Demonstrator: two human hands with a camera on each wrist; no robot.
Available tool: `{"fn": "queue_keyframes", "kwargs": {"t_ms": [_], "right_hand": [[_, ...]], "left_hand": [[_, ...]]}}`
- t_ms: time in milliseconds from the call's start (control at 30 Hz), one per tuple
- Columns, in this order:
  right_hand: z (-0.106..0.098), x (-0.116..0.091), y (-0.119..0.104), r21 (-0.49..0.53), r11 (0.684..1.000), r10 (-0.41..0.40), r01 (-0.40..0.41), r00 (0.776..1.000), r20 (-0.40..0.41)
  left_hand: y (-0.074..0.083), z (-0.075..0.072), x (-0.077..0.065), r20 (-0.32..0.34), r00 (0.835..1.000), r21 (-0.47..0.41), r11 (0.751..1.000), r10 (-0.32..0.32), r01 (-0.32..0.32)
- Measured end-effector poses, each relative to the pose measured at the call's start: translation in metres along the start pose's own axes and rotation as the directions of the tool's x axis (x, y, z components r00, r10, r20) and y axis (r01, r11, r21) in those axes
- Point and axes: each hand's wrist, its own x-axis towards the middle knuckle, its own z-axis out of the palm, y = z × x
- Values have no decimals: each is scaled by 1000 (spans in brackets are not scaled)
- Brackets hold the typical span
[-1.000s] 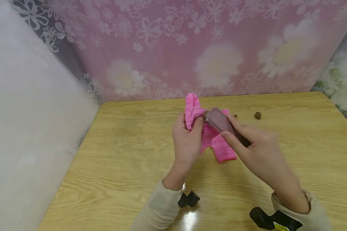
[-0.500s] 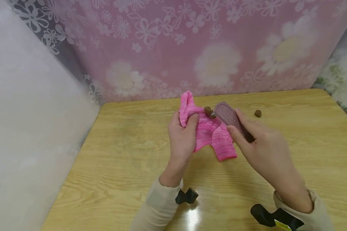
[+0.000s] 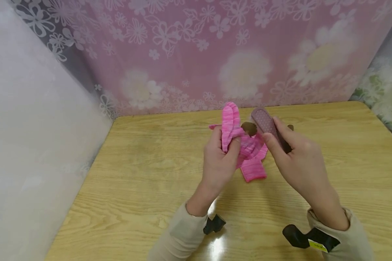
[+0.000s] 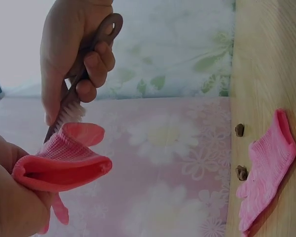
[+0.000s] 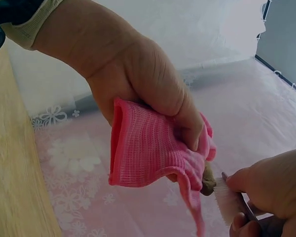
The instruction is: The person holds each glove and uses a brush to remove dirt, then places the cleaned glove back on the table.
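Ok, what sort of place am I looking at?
Probably an indoor work corner: a wood-grain table against a pink flower-print backdrop, with a pale panel along the left.

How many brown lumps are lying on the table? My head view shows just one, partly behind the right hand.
Observer: Two. The left wrist view shows another brown lump, close to the fingers of the pink glove lying on the table.
Operator: Got it. And the tail end of the brush? From here it's lost in the grip.
Observer: In the left wrist view, the brush ends in a loop with a hole through it, showing beyond the fingers of the right hand.
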Motion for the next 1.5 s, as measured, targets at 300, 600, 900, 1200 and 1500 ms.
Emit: {"fn": "queue_keyframes", "kwargs": {"t_ms": [300, 600, 900, 1200, 1500], "right_hand": [[-2, 4, 6, 132, 987, 84, -93, 994, 71], [-21, 4, 15, 324, 882, 222, -343, 908, 356], [-22, 2, 8, 303, 920, 135, -249, 926, 353], [-1, -4, -11, 220, 971, 58, -95, 984, 169], [17, -13, -24, 10, 964, -263, 265, 952, 156]], "left_hand": [[0, -3, 5, 113, 994, -152, 988, -16, 33], [-2, -4, 6, 32, 983, -203, 962, -179, 182], [1, -8, 11, -91, 975, -190, 965, -201, 181], [3, -13, 9, -48, 968, -299, 929, -245, 220], [4, -27, 16, -46, 951, -369, 890, -306, 268]]}}
